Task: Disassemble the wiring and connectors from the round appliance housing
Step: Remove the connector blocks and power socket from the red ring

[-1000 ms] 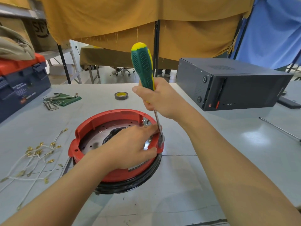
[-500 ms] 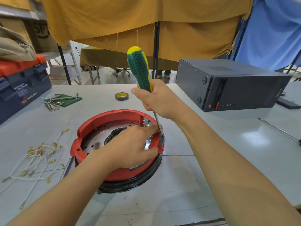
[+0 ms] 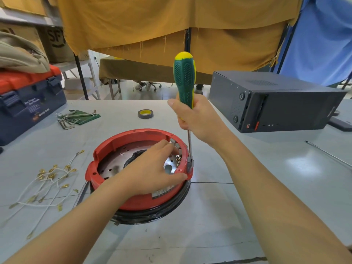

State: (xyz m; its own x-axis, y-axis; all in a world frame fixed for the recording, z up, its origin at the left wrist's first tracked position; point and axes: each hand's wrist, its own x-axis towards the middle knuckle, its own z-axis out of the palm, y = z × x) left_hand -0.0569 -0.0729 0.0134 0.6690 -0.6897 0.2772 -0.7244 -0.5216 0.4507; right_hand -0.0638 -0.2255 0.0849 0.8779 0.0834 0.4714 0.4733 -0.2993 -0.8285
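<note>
A round red housing (image 3: 122, 141) with a black lower ring and a metal plate inside sits on the grey table in front of me. My left hand (image 3: 152, 170) lies over its near right part, thumb along the rim and fingers reaching to small metal connectors (image 3: 178, 159) inside. My right hand (image 3: 198, 119) grips a green and yellow screwdriver (image 3: 184, 79), held nearly upright. Its shaft runs down to a grey part (image 3: 190, 164) on the housing's right rim. Loose white wires with brass terminals (image 3: 47, 180) lie on the table to the left.
A black computer case (image 3: 282, 103) lies at the right. A blue and red toolbox (image 3: 28, 100) stands at the far left, with hex keys (image 3: 76, 116) and a tape roll (image 3: 145, 113) behind the housing. A thin metal rod (image 3: 327, 154) lies at the right.
The screwdriver handle has swung from a leftward tilt to nearly upright. My left hand's fingers have stretched further into the housing toward the connectors.
</note>
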